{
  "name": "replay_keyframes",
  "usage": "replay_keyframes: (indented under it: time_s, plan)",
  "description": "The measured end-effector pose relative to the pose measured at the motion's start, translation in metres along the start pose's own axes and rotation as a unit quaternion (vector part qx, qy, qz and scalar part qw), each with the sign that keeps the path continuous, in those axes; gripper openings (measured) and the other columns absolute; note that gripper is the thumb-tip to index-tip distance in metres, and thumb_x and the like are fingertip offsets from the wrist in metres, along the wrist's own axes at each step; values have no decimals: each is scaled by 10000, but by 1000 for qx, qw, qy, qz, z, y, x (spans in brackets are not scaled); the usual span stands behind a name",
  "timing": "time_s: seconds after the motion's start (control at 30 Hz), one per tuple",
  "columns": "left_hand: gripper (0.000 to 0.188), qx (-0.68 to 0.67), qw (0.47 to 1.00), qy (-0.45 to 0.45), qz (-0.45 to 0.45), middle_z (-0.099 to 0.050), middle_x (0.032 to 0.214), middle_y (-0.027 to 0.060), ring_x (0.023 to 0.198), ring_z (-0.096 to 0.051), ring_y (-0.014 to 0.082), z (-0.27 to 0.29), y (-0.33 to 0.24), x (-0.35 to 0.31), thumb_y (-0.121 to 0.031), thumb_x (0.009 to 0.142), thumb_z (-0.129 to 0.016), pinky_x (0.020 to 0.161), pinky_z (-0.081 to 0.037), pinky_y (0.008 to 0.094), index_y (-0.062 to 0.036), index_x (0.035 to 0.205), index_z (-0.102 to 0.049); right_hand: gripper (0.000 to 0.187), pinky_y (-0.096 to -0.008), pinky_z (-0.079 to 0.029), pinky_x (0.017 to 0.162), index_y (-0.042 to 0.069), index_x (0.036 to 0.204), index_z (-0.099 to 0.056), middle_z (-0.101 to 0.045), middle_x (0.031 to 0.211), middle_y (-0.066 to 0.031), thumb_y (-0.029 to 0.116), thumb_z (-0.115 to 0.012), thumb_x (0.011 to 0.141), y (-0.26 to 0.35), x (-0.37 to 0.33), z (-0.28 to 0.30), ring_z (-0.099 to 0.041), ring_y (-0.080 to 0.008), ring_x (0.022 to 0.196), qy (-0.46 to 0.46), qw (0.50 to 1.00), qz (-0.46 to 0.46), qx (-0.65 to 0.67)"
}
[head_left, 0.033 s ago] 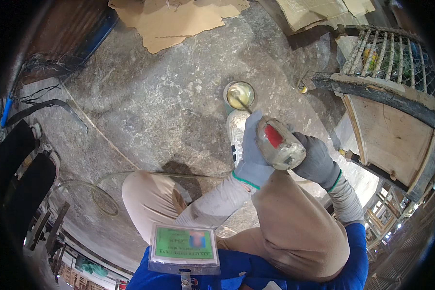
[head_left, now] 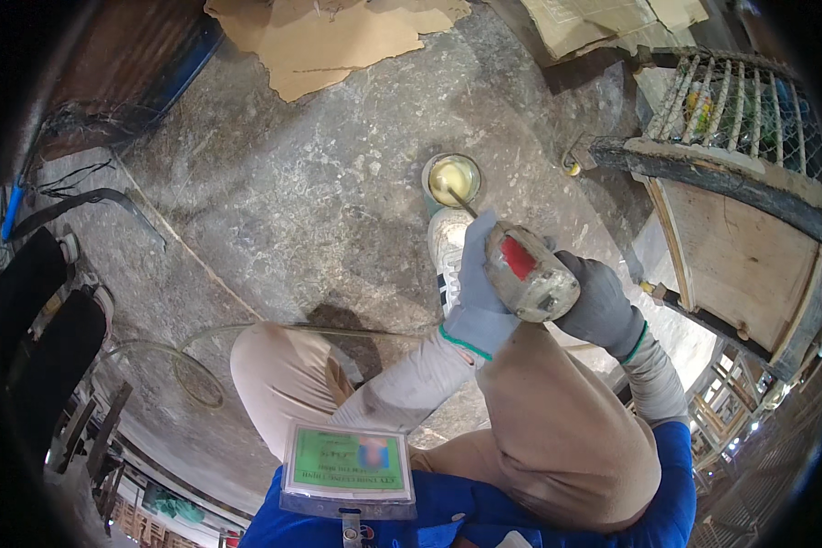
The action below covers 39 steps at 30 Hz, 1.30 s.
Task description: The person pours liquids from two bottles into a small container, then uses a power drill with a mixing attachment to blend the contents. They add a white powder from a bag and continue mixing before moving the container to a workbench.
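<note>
A worn grey drill with a red patch on its body is held between my two gloved hands. My left hand is closed around its left side, near the front end. My right hand grips it from the right, its fingers partly hidden behind the body. A thin metal rod runs from the drill down into a small round can. Pale yellow liquid swirls inside the can, hiding the rod's lower end. The can stands on the floor, just beyond the toe of my shoe.
Torn cardboard lies on the concrete floor at the far side. A wooden frame with bars and mesh stands at the right. A clear hose curls at the left, close to another person's legs.
The liquid's surface looks different, paler and more evenly swirled. My hands and the drill have hardly moved.
</note>
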<state>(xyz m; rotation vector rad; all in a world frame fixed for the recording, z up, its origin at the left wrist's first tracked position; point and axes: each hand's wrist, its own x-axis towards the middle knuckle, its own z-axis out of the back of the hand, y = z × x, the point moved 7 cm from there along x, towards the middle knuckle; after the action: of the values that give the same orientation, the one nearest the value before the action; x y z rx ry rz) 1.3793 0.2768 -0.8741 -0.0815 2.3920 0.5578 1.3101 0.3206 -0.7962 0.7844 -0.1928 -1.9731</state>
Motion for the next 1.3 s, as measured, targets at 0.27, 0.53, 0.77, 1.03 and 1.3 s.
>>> replay_keyframes:
  time_s: [0.27, 0.53, 0.77, 1.03, 1.3]
  plan:
    - [428, 11, 998, 48, -37, -583, 943, 131, 911, -598, 299, -3, -10, 14, -453, 864, -515, 835, -505, 442, -74, 1061, -518, 525, -402, -486, 538, 26, 1129, -478, -593, 745, -139, 270, -673, 708, 3, 7, 1, -609, -323, 634, -14, 999, -14, -30]
    - [416, -22, 998, 50, 30, -593, 958, 157, 889, -603, 328, 4, 5, 15, -453, 875, -500, 828, -509, 461, -64, 1019, -530, 484, -414, -489, 560, 47, 1049, -493, -606, 774, -140, 297, -700, 690, -4, -8, -2, -616, -344, 680, 10, 995, -91, 34]
    - [423, -100, 986, 127, 48, -589, 968, 160, 900, -600, 325, 6, 5, 10, -447, 907, -437, 815, -514, 463, -61, 1065, -510, 565, -398, -495, 580, 58, 1016, -513, -612, 773, -126, 361, -771, 614, 4, -10, -6, -617, -337, 683, 16, 997, -75, 23]
    - [434, -58, 998, 36, 4, -599, 924, 163, 861, -609, 336, 12, -1, 9, -453, 879, -490, 756, -532, 456, -42, 1015, -530, 572, -395, -498, 583, 53, 1018, -506, -617, 771, -140, 349, -776, 610, 4, -7, -11, -621, -334, 688, 3, 996, -69, 64]
    - [392, 2, 999, 38, 35, -600, 894, 152, 869, -613, 303, 11, 3, 12, -434, 866, -524, 778, -528, 441, -59, 977, -546, 504, -412, -494, 564, 48, 999, -495, -612, 743, -147, 310, -744, 647, 0, -9, -11, -613, -346, 658, 17, 994, -90, 51]
